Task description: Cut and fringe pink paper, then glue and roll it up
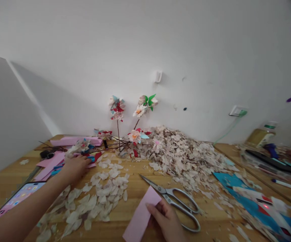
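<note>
My right hand point(166, 220) pinches a pink paper strip point(139, 216) between thumb and fingers at the front middle of the table. Just behind and to the right of it lie metal scissors point(169, 195), their blades pointing away to the left. My left hand point(78, 167) reaches over a heap of coloured paper on the left, fingers stretched forward. Beside its fingertips are small blue and red paper pieces point(95, 157); the undersides of the fingers are hidden. Pale dried petals point(110, 188) are spread between the two hands.
Several handmade flowers on stems point(135, 136) lean at the wall. A large heap of dried petals point(180, 151) rises behind the scissors. Pink paper point(76, 141) and a phone point(19, 201) lie left. Rightward are a glue gun point(274, 215), blue paper point(230, 179) and a bottle point(261, 134).
</note>
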Demonstrator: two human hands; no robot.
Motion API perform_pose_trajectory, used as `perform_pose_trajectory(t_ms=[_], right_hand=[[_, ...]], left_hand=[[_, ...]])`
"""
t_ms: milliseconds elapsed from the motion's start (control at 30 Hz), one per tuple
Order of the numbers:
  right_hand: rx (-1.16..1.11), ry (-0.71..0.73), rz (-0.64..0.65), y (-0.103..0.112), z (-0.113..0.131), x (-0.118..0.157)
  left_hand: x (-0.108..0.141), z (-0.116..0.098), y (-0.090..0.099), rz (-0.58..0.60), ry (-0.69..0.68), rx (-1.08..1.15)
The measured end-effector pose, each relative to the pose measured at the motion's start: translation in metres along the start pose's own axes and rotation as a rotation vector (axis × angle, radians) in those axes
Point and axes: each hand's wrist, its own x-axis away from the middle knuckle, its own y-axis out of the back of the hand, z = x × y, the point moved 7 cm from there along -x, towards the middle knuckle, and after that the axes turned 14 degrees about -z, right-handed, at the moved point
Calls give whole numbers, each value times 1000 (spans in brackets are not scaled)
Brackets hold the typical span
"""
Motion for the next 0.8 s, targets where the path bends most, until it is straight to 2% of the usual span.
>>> perform_pose_trajectory(t_ms=[67,167,200,233,300,367,433,500,567,700,733,800], right_hand=[[-5,1,4,1,3,-1],[-4,2,25,0,12,0],[-3,2,40,-2,16,2],[-3,-3,66,-5,19,4],[-7,-29,147,-14,23,9],[-5,-59,233,-25,23,15],[12,-66,273,-30,20,19],[62,-39,275,-29,16,20],[183,91,245,-21,18,20],[595,683,114,-6,45,30],[660,767,128,-8,47,34],[708,761,178,-14,44,37]], left_hand=[[1,-11,9,6,-41,16],[16,-51,24,-23,-105,97],[24,-68,26,-55,-94,143],[35,-82,23,-70,7,322],[61,-115,-1,13,245,813],[87,-155,-36,179,407,1324],[106,-186,-68,372,583,1664],[115,-199,-89,458,776,1820],[115,-203,-96,488,891,1925],[116,-200,-88,541,988,2104],[118,-200,-87,559,1014,2122],[125,-199,-86,584,1052,2128]])
